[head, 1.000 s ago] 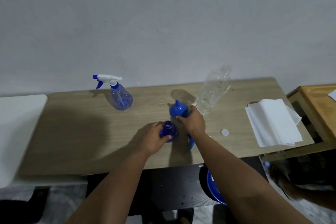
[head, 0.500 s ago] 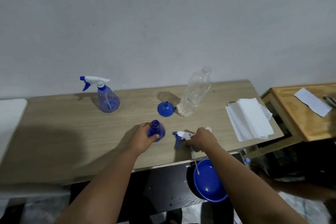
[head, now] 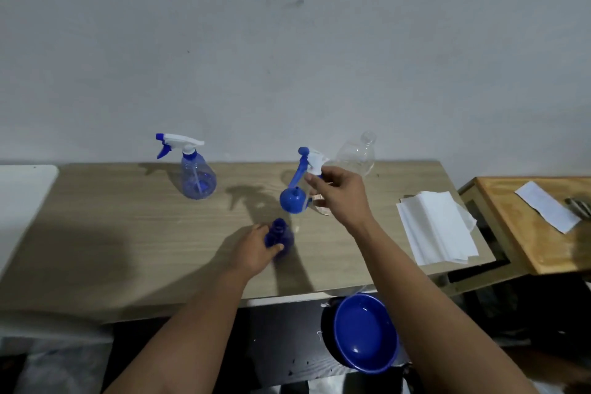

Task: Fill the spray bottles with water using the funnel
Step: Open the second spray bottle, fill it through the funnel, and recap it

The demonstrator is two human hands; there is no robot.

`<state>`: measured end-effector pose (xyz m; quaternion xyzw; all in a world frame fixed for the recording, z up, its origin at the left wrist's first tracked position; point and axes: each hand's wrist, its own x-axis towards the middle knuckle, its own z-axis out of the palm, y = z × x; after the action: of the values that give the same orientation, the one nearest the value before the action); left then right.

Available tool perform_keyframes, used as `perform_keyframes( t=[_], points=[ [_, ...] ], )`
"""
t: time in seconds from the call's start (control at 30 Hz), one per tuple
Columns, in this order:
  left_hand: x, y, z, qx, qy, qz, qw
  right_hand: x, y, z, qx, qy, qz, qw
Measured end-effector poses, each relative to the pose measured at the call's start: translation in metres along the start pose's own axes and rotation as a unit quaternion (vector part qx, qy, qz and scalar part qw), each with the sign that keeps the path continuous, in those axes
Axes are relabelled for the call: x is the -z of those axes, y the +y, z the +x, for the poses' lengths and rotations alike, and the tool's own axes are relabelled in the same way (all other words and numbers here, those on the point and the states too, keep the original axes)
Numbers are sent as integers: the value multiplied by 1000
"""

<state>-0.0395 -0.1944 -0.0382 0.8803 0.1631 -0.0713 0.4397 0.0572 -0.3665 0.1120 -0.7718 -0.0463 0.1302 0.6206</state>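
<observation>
The right hand [head: 339, 198] has come up off the table edge since the earlier frame, carrying the sprayer head [head: 308, 163] from beside the open bottle to a spot in the air above the funnel [head: 292, 200]; its fingers pinch the white collar, trigger hanging down. The left hand [head: 257, 249] grips the open bottle [head: 281, 238] (uncapped, standing on the table [head: 128, 233]) at about 6 o'clock from the funnel. The funnel sits upside down, spout up, just beside the clear water bottle [head: 356, 153] at its 2 o'clock. A second spray bottle [head: 196, 177], capped, stands at 10 o'clock. Paper towels [head: 435, 230] lie at 3 o'clock; a blue bowl [head: 364, 333] sits below the table edge.
</observation>
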Motion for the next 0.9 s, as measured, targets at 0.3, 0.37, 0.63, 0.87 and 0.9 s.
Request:
perform_keyframes(
  t=[0.3,0.37,0.63,0.87,0.9],
  points=[
    [1,7,-3,10,-5,-6,1000,-34,13,-11,59,-21,4,998],
    [2,6,-3,12,-6,-6,1000,-36,28,-10,67,-46,-23,996],
    [0,4,-5,6,2,-38,999,-50,95,-24,13,-115,-48,992],
    [0,0,-4,51,-11,-21,998,-56,108,-25,10,-92,-23,995],
    [1,-1,-3,53,-12,-20,998,-56,108,-25,8,-89,-22,996]
  ],
)
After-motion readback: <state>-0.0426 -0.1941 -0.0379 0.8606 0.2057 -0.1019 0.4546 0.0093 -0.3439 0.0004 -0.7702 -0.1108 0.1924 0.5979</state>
